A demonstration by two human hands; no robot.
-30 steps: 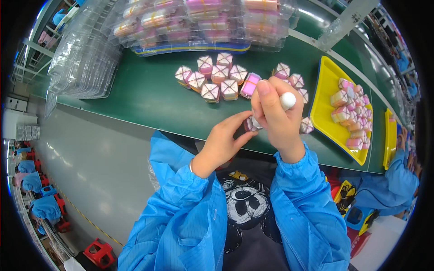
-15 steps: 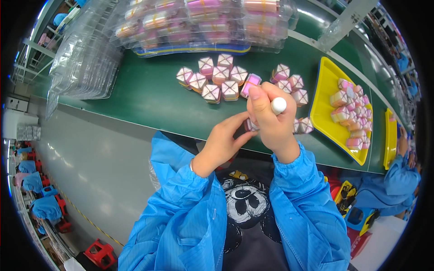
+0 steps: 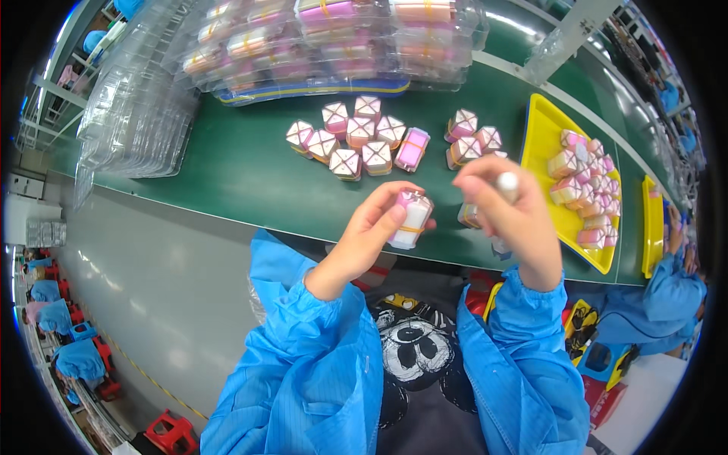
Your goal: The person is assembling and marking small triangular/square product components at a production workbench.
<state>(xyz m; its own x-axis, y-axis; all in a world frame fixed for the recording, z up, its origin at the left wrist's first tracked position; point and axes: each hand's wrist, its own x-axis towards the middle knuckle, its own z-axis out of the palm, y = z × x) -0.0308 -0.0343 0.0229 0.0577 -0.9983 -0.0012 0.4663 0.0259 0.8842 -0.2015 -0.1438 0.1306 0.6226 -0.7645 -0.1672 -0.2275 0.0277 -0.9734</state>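
Observation:
My left hand (image 3: 371,231) grips a small pink-and-white block (image 3: 414,218) with an orange band round it, tilted above the near edge of the table. To its right, my right hand (image 3: 519,216) is closed round a tool with a white rounded end (image 3: 506,182); its other end is hidden by the hand. Similar blocks marked with a cross on their ends (image 3: 360,132) stand in a cluster beyond my left hand. One pink block (image 3: 412,149) there shows its side. A smaller group (image 3: 462,152) stands behind my right hand and is partly covered by it.
On the green table (image 3: 243,144), a yellow tray (image 3: 540,163) at the right holds many more blocks. Clear plastic trays filled with blocks (image 3: 326,45) are stacked at the back. Empty clear trays (image 3: 136,121) stand at the left. Another person's blue sleeve (image 3: 656,292) shows at far right.
My right hand has moved right, away from the left hand, with the white-ended tool still in it. My left hand has lifted and turned the block, so its banded side now shows.

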